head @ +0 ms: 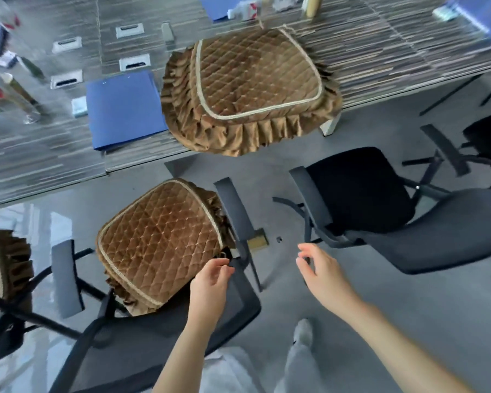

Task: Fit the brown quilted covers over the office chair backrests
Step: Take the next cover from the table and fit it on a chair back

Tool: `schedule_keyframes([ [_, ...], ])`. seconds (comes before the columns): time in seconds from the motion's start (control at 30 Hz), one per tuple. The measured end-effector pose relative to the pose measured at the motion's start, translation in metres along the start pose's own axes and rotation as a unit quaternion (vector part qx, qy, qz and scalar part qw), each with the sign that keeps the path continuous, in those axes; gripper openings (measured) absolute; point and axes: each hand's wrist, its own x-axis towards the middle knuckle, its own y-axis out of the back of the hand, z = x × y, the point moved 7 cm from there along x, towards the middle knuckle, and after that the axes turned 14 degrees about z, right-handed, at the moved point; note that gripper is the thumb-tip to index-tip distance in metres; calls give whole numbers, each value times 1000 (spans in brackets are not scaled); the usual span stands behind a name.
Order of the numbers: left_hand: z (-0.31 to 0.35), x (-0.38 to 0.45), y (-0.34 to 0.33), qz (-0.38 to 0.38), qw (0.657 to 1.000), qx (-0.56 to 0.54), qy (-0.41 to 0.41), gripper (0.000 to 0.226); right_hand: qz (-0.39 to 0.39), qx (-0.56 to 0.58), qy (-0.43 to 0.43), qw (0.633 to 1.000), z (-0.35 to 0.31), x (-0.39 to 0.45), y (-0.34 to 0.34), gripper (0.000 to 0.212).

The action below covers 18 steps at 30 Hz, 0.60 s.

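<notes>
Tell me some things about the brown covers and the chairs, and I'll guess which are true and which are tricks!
1. A brown quilted cover lies on the table. True.
2. The black chair on the right already wears a brown cover. False: it is bare.
3. The left hand is at the edge of the cover on the middle chair. True.
4. The right hand is squeezing a cover tight. False: it is open in the air, touching nothing.
5. A blue folder sits on the table beside the cover. True.
</notes>
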Motion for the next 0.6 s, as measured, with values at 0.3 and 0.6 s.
schedule_keyframes([
  [0.3, 79, -59, -98, 31, 999, -38, 16, 18, 19, 25, 14, 999, 59, 38, 111, 34],
  [0.6, 132, -5, -113, 80, 996, -29, -25, 15, 16, 39, 58, 997, 47, 118, 144, 36],
])
